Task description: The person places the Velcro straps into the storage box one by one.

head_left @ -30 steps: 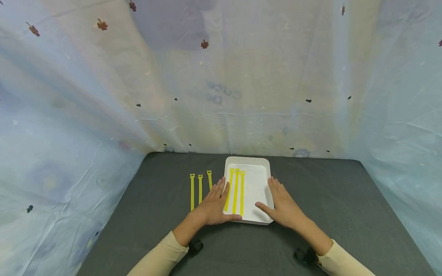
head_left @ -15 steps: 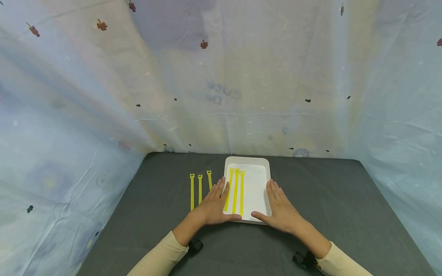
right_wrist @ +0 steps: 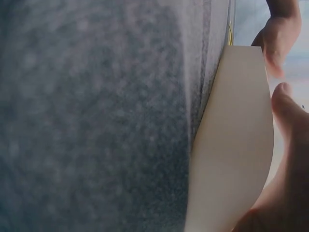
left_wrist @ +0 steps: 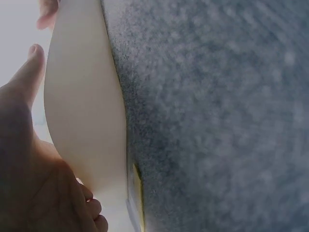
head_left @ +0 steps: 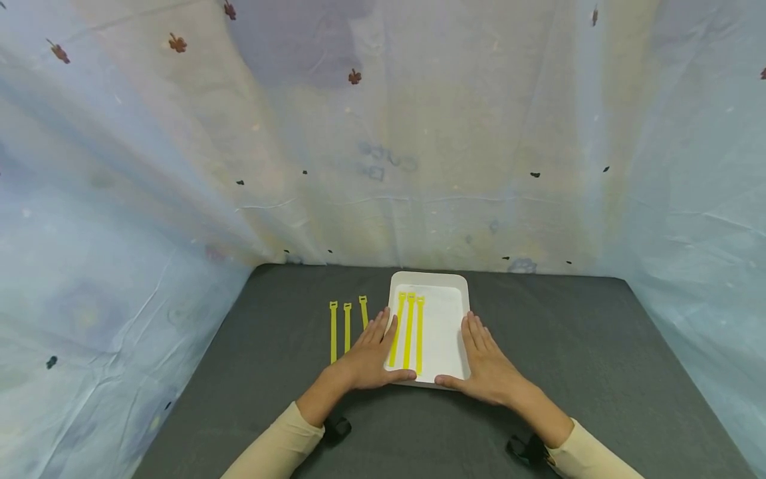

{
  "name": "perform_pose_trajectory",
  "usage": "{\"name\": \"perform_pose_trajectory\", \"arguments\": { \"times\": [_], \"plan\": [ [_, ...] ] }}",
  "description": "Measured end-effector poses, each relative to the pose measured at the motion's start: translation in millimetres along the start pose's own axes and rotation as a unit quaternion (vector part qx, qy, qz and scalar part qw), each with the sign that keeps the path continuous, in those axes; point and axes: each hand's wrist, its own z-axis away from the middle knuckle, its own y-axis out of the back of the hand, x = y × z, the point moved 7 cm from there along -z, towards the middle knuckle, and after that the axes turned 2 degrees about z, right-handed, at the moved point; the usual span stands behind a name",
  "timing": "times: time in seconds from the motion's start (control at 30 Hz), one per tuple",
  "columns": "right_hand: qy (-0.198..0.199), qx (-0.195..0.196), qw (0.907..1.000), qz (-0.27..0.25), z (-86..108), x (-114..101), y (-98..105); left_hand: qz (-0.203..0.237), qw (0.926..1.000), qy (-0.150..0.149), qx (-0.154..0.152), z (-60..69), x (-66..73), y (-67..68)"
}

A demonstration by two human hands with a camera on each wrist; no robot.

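A white rectangular tray (head_left: 445, 332) lies on the dark cloth, with three yellow slotted-head straps (head_left: 409, 336), like cable ties, side by side in its left half. My left hand (head_left: 368, 362) rests along the tray's left side, fingers straight and thumb at the near rim. Mirroring it, my right hand (head_left: 491, 369) lies against the right side with extended fingers, its thumb also at the near edge. Both wrist views show the tray's outer wall close up, the left thumb (left_wrist: 30, 72) and right thumb (right_wrist: 286, 104) reaching along it.
Left of the tray, three more yellow straps (head_left: 333, 332) lie on the dark table cloth (head_left: 568, 346), partly hidden by the left hand and forearm. A patterned pale curtain (head_left: 443, 133) hangs behind the table and along both sides.
My right hand has shifted slightly left against the tray's right side, and its thumb has come down to the near rim. The left hand and the straps have hardly moved.
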Motion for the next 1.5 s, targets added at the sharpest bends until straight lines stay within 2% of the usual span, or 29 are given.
{"name": "perform_pose_trajectory", "arguments": {
  "times": [0.2,0.37,0.57,0.7,0.83,0.93,1.17,1.3,1.5],
  "plan": [
    [0.002,0.001,1.0000,0.006,-1.0,1,-1,0.032,0.9991,-0.027,0.006,0.3,-7.7,7.5],
    [-0.003,-0.002,1.0000,0.004,-1.3,1,-1,0.073,0.9967,-0.032,0.016,-2.2,-18.4,23.9],
    [-0.005,-0.004,1.0000,0.001,-1.5,0,0,0.128,0.9908,-0.013,0.043,-11.1,-35.1,43.3],
    [-0.005,-0.005,1.0000,-0.001,-1.9,0,0,0.141,0.9875,-0.001,0.071,-18.0,-46.4,54.3],
    [-0.004,-0.002,1.0000,-0.004,-1.9,-1,1,0.138,0.9856,0.010,0.096,-24.7,-57.8,63.6],
    [-0.004,-0.002,1.0000,-0.006,-1.6,0,1,0.130,0.9858,0.021,0.104,-29.8,-66.9,67.9],
    [-0.006,-0.008,0.9999,-0.005,-0.7,2,-1,0.114,0.9861,0.049,0.110,-43.0,-87.5,73.1],
    [-0.007,-0.008,0.9999,-0.009,-0.8,1,0,0.091,0.9862,0.081,0.112,-50.9,-99.7,73.3],
    [-0.008,-0.007,0.9999,-0.009,-0.6,1,0,0.048,0.9862,0.117,0.106,-54.2,-106.5,75.2]
  ]
}}
